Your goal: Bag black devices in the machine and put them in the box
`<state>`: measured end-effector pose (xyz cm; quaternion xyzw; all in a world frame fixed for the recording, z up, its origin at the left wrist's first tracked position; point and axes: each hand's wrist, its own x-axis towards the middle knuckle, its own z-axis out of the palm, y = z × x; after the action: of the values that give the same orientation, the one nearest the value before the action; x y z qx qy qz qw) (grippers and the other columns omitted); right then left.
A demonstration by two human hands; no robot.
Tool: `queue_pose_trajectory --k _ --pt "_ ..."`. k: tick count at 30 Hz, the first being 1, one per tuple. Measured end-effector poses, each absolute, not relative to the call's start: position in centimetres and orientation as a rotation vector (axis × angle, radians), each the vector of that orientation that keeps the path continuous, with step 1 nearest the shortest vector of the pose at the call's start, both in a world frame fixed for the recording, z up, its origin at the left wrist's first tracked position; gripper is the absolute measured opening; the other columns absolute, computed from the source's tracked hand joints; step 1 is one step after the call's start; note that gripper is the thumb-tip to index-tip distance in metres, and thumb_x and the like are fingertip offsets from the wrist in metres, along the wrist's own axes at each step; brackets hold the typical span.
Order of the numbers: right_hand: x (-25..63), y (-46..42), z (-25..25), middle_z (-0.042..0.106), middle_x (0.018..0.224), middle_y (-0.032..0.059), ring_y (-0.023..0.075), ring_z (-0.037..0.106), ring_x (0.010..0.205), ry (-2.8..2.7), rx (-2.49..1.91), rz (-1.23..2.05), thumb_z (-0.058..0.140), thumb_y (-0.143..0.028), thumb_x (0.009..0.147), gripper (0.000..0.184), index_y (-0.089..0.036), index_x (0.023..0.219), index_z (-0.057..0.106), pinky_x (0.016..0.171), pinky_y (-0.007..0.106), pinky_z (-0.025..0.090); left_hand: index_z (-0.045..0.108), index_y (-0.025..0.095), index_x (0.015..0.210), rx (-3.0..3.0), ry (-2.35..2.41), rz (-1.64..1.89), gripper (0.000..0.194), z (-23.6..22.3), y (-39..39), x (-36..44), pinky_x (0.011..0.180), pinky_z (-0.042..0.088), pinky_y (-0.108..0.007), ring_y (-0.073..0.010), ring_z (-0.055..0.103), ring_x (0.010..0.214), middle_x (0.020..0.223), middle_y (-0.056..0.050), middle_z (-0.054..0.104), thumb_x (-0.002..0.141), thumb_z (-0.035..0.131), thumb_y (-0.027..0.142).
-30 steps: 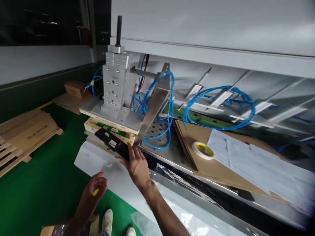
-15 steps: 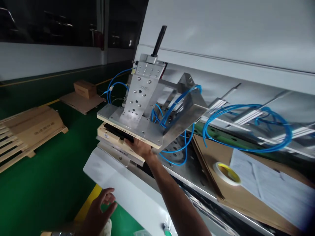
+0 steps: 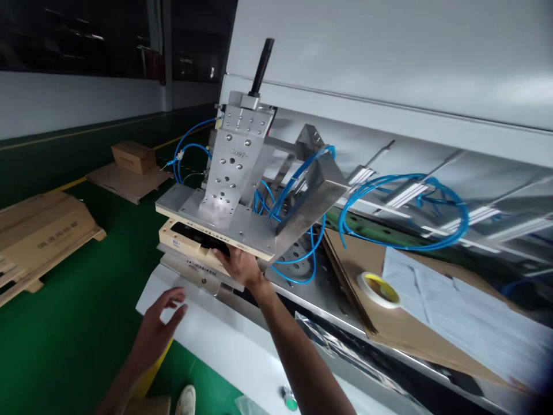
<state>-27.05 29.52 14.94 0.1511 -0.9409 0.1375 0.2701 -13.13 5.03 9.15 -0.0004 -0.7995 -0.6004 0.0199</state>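
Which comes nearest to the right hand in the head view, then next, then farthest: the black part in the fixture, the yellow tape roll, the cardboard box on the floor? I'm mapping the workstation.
1. Black part: under the right hand fingertips, in the tan fixture.
2. Yellow tape roll: to the right, on the cardboard sheet.
3. Cardboard box: far left, on the green floor.

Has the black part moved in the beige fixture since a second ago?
Yes. The black part has gone further into the beige fixture, under the metal plate; before, it stuck out over the front edge. The right hand rests on it.
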Motion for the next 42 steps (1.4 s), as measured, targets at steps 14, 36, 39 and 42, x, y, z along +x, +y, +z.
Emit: queue_pose_trajectory --k 14,36,39,42 --pt "-19.5 29.8 14.6 0.069 0.137 0.0183 0.0335 0.059 0.126 -2.627 0.314 0.165 0.064 -0.037 0.102 0.050 -0.015 0.147 0.060 0.106 0.047 0.051 0.063 0.009 0.140 -0.365 -2.440 -0.609 0.054 12.7 4.0 -26.1 0.122 0.034 -0.071 -0.0427 0.061 0.134 0.139 -0.027 0.068 0.108 0.041 0.047" --pt "12.3 41.8 6.1 0.073 0.135 0.0143 0.0300 0.065 0.129 -2.545 -0.427 0.261 0.057 -0.029 0.106 0.038 -0.025 0.144 0.064 0.102 0.047 0.057 0.062 0.025 0.144 -1.197 -2.475 -0.962 0.041 2.4 19.2 1.7 0.111 0.055 -0.051 -0.0325 0.065 0.135 0.144 -0.012 0.070 0.103 0.061 0.028" --pt "12.4 45.9 5.7 0.061 0.154 0.0149 0.0346 0.049 0.148 -2.603 -0.471 0.045 0.055 -0.035 0.108 0.045 -0.024 0.152 0.058 0.116 0.054 0.046 0.057 0.026 0.149 -1.200 -2.479 -0.914 0.047 3.3 21.9 2.2 0.119 0.050 -0.056 -0.0340 0.058 0.145 0.153 -0.013 0.063 0.103 0.061 0.028" --pt "12.6 49.5 5.6 0.060 0.155 0.0136 0.0330 0.045 0.150 -2.621 -0.497 0.049 0.052 -0.034 0.109 0.044 -0.024 0.151 0.059 0.121 0.054 0.039 0.054 0.025 0.151 -1.135 -2.482 -0.914 0.048 3.6 24.3 3.1 0.121 0.047 -0.059 -0.0349 0.054 0.148 0.155 -0.015 0.061 0.104 0.061 0.029"
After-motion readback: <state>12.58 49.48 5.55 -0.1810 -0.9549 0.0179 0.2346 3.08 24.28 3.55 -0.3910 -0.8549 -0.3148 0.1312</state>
